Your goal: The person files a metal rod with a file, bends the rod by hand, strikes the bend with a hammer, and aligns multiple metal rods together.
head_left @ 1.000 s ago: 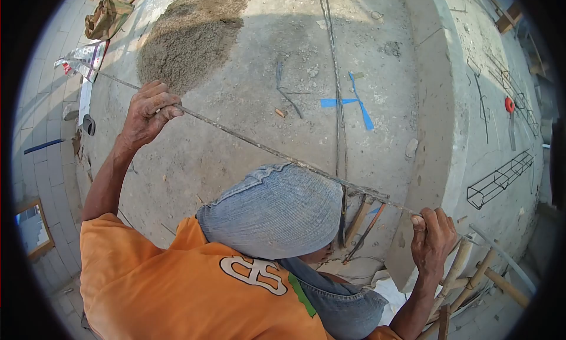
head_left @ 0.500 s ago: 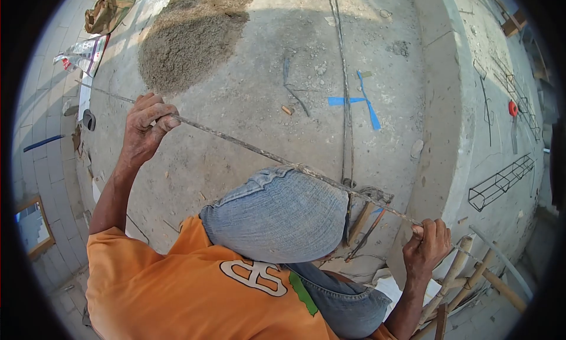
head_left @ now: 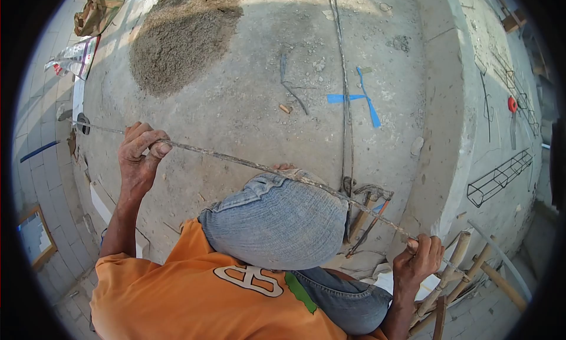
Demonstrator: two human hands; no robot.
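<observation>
Both hands are holding a thin rod [head_left: 236,159] slantwise across a denim-covered knee [head_left: 277,222].

We are reading the step in hand as steadying the rod: it is resting on the knee and running out past each hand, with the left hand's [head_left: 141,151] fingers curling around it and the right hand's [head_left: 417,258] pinching it near the other end; the next move, we are judging, is calling for two firm grips. Around it, the concrete floor [head_left: 236,122] is carrying a sand heap [head_left: 183,45], long bars [head_left: 346,128] and, by the knee, a wooden-handled tool [head_left: 359,219] and blue strips [head_left: 369,107]. Bamboo poles [head_left: 451,266] are standing close by the right hand, possibly crowding that end; whether the rod is touching them, we are unable to tell.
</observation>
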